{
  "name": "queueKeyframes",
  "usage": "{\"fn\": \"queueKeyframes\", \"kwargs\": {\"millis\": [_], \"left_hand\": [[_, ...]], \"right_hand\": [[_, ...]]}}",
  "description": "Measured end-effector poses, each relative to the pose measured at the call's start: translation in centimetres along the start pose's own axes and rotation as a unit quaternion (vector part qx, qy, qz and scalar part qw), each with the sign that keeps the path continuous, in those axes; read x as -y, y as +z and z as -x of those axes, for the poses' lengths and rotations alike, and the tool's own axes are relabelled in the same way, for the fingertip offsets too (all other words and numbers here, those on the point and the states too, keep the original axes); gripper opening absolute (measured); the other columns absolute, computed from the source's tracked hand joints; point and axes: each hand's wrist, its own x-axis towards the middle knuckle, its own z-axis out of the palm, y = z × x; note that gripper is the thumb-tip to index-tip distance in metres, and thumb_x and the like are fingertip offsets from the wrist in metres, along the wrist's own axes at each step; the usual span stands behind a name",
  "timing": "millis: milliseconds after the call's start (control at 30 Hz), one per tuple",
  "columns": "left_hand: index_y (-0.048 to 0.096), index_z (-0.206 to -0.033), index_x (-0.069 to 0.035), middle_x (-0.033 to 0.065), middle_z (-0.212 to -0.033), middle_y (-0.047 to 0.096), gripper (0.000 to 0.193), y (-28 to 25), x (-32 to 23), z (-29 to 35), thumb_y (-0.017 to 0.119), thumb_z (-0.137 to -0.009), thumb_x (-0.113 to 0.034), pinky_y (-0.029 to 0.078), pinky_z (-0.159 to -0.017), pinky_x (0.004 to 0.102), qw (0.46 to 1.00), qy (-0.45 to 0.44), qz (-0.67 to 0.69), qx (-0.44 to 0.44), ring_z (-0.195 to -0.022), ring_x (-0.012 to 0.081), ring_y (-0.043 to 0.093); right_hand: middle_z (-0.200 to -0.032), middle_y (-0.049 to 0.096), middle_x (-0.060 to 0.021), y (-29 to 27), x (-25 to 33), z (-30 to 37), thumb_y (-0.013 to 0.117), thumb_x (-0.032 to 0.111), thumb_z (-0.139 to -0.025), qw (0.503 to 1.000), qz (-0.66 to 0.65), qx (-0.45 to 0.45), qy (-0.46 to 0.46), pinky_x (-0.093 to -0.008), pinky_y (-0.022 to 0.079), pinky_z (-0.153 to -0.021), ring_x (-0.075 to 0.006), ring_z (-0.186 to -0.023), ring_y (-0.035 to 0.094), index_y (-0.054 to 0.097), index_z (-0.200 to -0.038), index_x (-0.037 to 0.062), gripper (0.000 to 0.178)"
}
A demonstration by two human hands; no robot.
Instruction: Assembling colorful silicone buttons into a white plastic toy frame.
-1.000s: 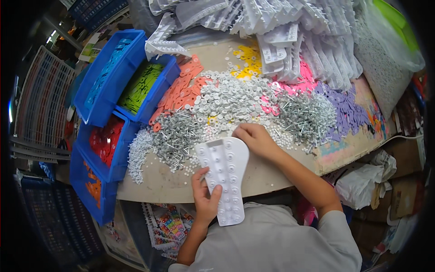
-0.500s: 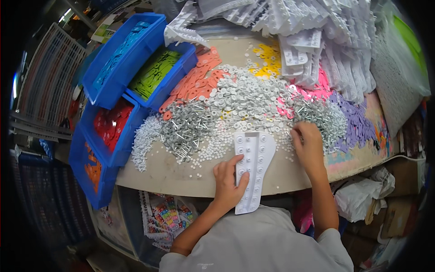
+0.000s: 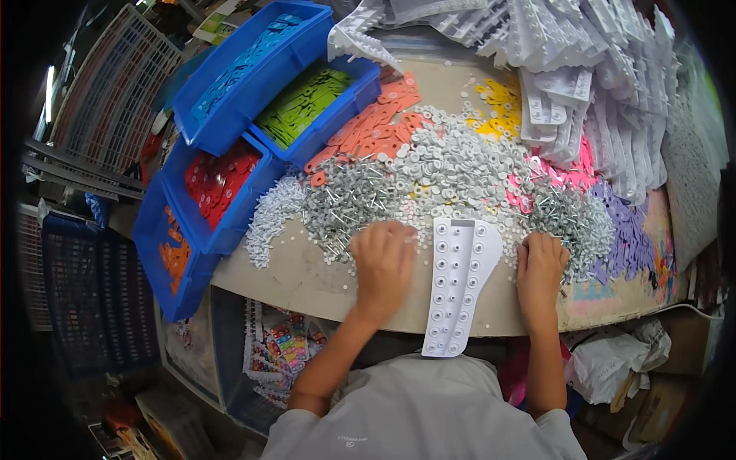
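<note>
A white plastic board (image 3: 462, 287) with rows of round studs and one flared side lies between my hands, over the table's near edge, touched by neither. My left hand (image 3: 382, 268) is left of it, at the near side of a heap of silver metal pins (image 3: 345, 203); motion smears its fingers. At the right, my right hand (image 3: 541, 272) has its fingers curled together at the near edge of another pin heap (image 3: 571, 215). Whatever its fingertips hold is hidden. Small white and grey round caps (image 3: 452, 165) are heaped beyond the board.
Blue bins hold blue (image 3: 245, 65), green (image 3: 307, 103), red (image 3: 222, 184) and orange (image 3: 175, 261) flat pieces at left. Coral (image 3: 376, 130), yellow (image 3: 498, 103), pink (image 3: 575, 165) and purple (image 3: 621, 230) pieces lie in loose piles. White boards (image 3: 552, 46) are stacked at the back right.
My left hand has let go of the white board and moved to the left pin heap. My right hand has shifted slightly nearer. The view has swung, moving the scene rightward.
</note>
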Motion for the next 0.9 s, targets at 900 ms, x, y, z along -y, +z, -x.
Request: {"fn": "queueKeyframes", "kwargs": {"millis": [900], "left_hand": [[0.068,-0.095,-0.008,0.0043,-0.091,0.063,0.009,-1.3,1.8,-6.4,0.07,-0.087,-0.012,0.038,-0.087,0.0399,0.993,0.117,-0.002,-0.026,-0.093,0.0253,0.058]], "right_hand": [[-0.089,0.062,-0.0114,2.1,5.9,-1.4,0.073,-0.003,-0.081,0.95,-0.311,0.016,-0.037,-0.0347,0.053,-0.071,-0.0257,-0.081,0.063,0.064,-0.093,0.0005,0.016]]}}
